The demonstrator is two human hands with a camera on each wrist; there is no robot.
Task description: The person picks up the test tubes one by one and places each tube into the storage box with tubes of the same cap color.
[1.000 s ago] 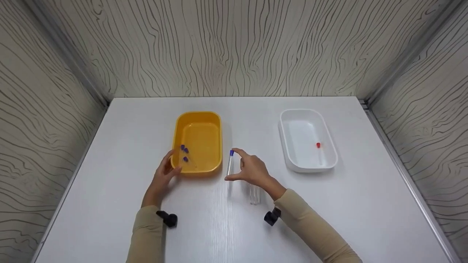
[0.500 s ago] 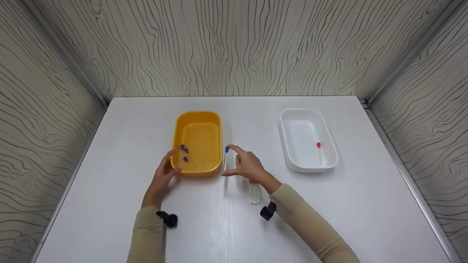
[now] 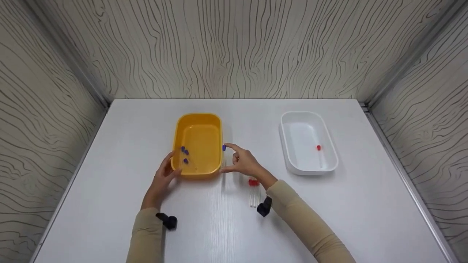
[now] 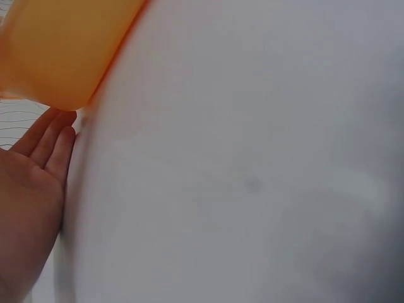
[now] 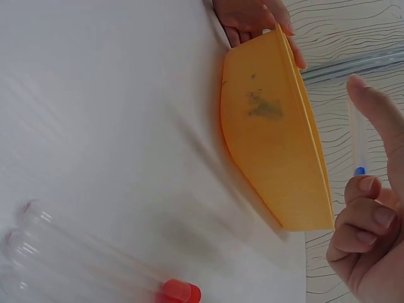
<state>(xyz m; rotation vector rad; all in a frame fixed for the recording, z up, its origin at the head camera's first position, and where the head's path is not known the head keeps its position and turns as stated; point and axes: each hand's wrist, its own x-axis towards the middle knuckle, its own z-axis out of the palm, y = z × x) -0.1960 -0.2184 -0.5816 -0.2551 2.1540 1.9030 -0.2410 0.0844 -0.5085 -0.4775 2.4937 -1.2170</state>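
Observation:
My right hand [image 3: 245, 163] holds a clear test tube [image 5: 356, 136] with a blue cap [image 3: 224, 148] lengthwise, thumb at the bottom end and index finger at the cap. The tube is right beside the right rim of a yellow tray [image 3: 203, 138] in the head view. At the tray's front left corner, my left hand [image 3: 161, 177] grips the edge, thumb at the rim and other fingers along the outer wall. Those fingers [image 4: 47, 142] show under the tray's corner in the left wrist view. Several blue-capped test tubes [image 3: 186, 160] lie inside the tray near that hand.
Several red-capped test tubes [image 3: 253, 195] lie side by side on the white table [image 3: 204, 226], partly under my right wrist. A white tray [image 3: 299, 133] stands to the right, with one red-capped tube [image 3: 319, 148] inside. Wood-patterned walls [image 3: 226, 47] enclose the table's back and sides.
My right hand has moved left with the blue-capped test tube, up to the yellow tray's right rim. The red caps under its wrist have come into view. The left hand stays put.

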